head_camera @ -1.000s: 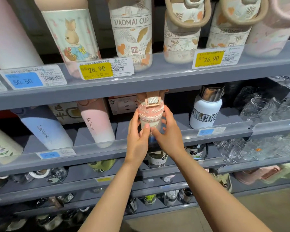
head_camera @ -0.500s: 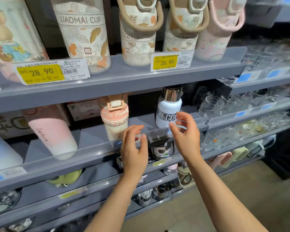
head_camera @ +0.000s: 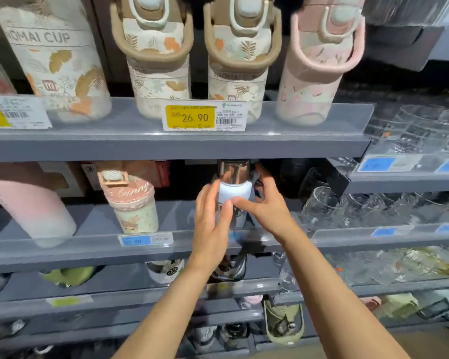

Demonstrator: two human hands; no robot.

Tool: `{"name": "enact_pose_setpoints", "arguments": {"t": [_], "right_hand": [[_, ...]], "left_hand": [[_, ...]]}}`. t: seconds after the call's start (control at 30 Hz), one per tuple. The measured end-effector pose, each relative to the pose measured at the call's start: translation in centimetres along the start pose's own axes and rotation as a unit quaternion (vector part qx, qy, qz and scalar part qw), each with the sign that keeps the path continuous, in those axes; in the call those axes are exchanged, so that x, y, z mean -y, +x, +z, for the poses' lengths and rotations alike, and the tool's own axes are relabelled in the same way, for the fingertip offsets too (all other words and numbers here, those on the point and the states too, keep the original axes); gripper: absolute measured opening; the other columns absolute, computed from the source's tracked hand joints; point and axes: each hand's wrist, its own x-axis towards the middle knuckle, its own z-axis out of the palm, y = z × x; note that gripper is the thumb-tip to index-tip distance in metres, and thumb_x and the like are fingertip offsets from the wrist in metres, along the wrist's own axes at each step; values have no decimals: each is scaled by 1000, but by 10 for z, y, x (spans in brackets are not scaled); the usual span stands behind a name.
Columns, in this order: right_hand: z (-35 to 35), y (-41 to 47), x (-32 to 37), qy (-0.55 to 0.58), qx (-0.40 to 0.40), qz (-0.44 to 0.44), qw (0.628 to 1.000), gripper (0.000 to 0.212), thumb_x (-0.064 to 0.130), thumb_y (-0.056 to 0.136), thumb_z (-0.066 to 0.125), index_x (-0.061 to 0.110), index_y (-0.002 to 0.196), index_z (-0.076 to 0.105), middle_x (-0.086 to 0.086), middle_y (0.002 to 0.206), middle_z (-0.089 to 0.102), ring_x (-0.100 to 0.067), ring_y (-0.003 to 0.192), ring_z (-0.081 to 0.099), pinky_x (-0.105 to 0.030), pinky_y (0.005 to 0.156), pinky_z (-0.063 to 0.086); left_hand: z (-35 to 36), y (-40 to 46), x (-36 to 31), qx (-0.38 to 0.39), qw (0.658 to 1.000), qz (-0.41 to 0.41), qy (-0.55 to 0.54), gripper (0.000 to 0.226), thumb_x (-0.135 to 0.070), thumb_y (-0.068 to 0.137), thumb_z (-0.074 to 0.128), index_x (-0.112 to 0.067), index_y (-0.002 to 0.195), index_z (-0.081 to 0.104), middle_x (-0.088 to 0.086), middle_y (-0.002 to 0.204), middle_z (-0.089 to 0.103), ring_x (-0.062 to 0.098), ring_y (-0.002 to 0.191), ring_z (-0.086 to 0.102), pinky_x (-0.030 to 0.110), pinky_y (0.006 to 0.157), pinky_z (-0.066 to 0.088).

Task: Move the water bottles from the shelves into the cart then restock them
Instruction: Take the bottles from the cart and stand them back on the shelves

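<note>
A white water bottle (head_camera: 235,193) with a shiny metal cap stands on the middle shelf (head_camera: 88,251), right under the shelf above. My left hand (head_camera: 210,224) lies flat against its left side, fingers straight. My right hand (head_camera: 267,211) wraps it from the right, thumb across the front and fingers behind. My hands hide the bottle's lower half. To its left, the pink-lidded bunny bottle (head_camera: 132,203) stands alone on the same shelf. No cart is in view.
The upper shelf (head_camera: 166,147) holds several floral cups with carry loops (head_camera: 158,60) and a 26.90 price tag (head_camera: 204,116). A pink bottle (head_camera: 29,203) stands at far left. Clear glasses (head_camera: 373,208) fill the shelves to the right. More bottles sit on the lower shelves.
Both hands let go of the bunny bottle, left it standing on the middle shelf, moved right, and have closed around the white bottle. The view has shifted right and closer.
</note>
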Motion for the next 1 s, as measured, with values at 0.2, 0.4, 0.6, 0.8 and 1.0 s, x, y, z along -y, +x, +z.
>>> {"name": "enact_pose_setpoints", "arguments": {"t": [0.2, 0.4, 0.6, 0.8, 1.0], "right_hand": [[0, -8, -1, -58, -20, -60, 996, 64, 41, 72, 76, 25, 128, 48, 3, 121, 57, -15, 112, 56, -40, 90, 50], [-1, -12, 0, -136, -66, -103, 983, 58, 31, 81, 74, 17, 130, 47, 2, 122, 53, -11, 106, 51, -26, 77, 39], [-8, -10, -3, -126, -58, -87, 986, 59, 33, 80, 74, 18, 130, 47, 2, 120, 53, -15, 104, 53, -42, 87, 51], [-16, -9, -1, -112, -22, -81, 990, 60, 30, 82, 72, 23, 135, 43, 11, 120, 48, -7, 105, 47, -45, 91, 50], [-20, -3, -3, -109, -11, -55, 992, 60, 42, 76, 72, 18, 126, 50, -4, 120, 55, -21, 104, 54, -50, 87, 51]], "left_hand": [[5, 4, 0, -30, 999, -24, 7, 51, -58, 84, 38, -47, 132, 28, -14, 151, 20, -3, 139, 17, 5, 98, 19], [4, 8, -3, -37, 999, -18, 3, 52, -64, 76, 43, -46, 125, 35, -16, 139, 34, -3, 130, 33, 21, 107, 30], [8, 9, -7, -6, 1000, -10, 15, 41, -31, 96, 51, -32, 133, 35, -17, 131, 32, -27, 108, 35, -2, 83, 33], [6, 11, -3, 3, 999, -1, 38, 54, -38, 91, 46, -22, 142, 33, -4, 142, 30, -16, 121, 32, -4, 86, 28], [14, 6, -1, -9, 998, -4, 57, 60, -63, 79, 40, -42, 134, 25, -10, 147, 20, -4, 136, 18, 20, 111, 19]]}}
